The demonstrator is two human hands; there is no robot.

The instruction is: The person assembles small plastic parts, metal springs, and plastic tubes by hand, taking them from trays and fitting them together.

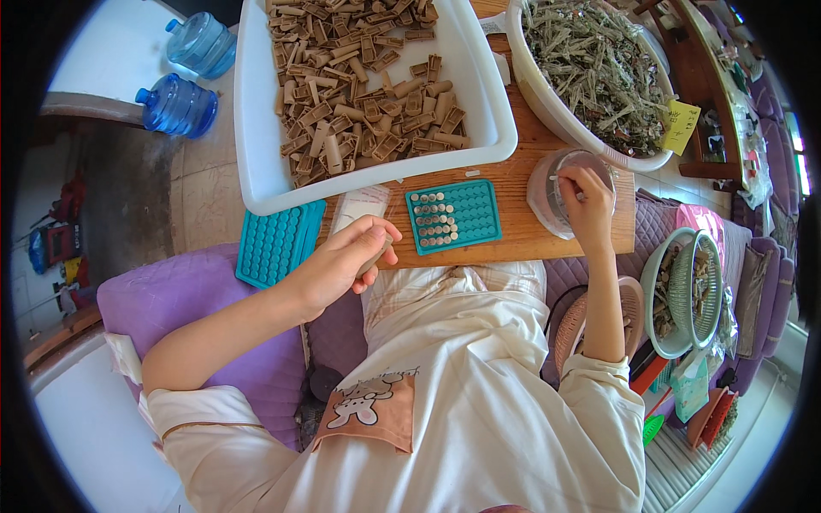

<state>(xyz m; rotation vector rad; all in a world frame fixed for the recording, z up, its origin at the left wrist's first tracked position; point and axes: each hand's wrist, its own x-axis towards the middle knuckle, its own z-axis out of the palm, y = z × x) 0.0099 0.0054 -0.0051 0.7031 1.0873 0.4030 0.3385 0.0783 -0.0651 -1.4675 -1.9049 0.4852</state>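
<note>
My left hand (352,254) is closed around a small brown piece (377,256), mostly hidden by the fingers. It is held in front of the table's near edge, just left of a teal tray (475,214) with rows of round pockets. Small silvery discs (436,219) fill several pockets on that tray's left side. Over a round clear tub (542,192) at the table's right, my right hand (588,203) has its fingertips drawn together. Whatever is between them, if anything, is too small to make out.
A big white bin (505,128) of tan plastic parts (368,94) spans the far side. Beside it stands a round basin (560,128) heaped with greyish-green strips. More teal trays (278,242) lie at left, near two blue water jugs (181,106). Baskets (676,295) stand right.
</note>
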